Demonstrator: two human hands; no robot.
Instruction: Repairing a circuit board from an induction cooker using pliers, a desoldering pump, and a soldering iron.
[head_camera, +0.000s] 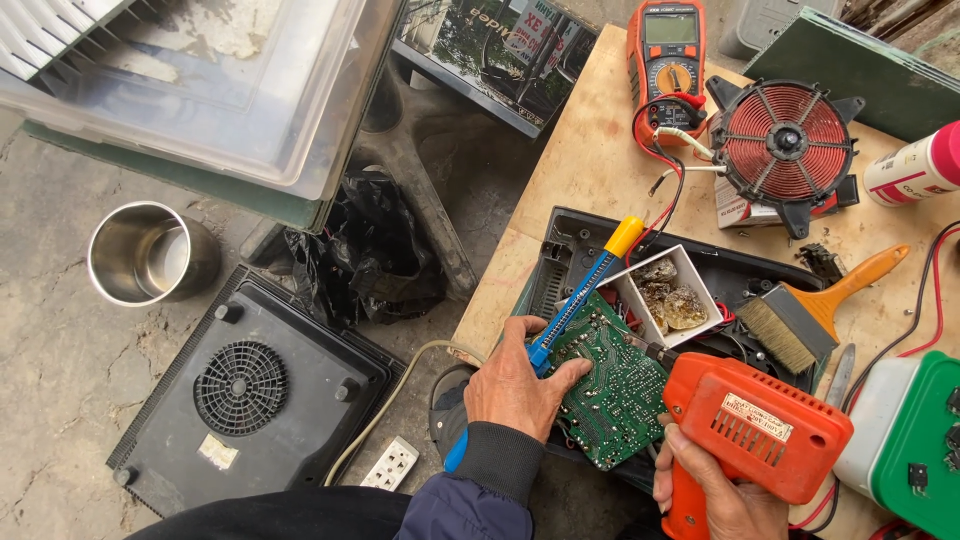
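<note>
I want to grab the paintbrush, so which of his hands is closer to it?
Right. The right hand grips the orange soldering gun just below the paintbrush; the left hand is farther off, across the circuit board.

Orange multimeter (668, 55); copper coil (786, 143); paintbrush (815, 315); steel pot (148, 252); black bag (370, 250).

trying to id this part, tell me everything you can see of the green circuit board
The green circuit board is a rectangular printed board, solder side up, covered in fine pale traces and dots. It lies tilted over the open black casing on the wooden table. The left hand grips its left edge together with a blue tool; the orange soldering gun in the right hand points at its right edge.
</note>
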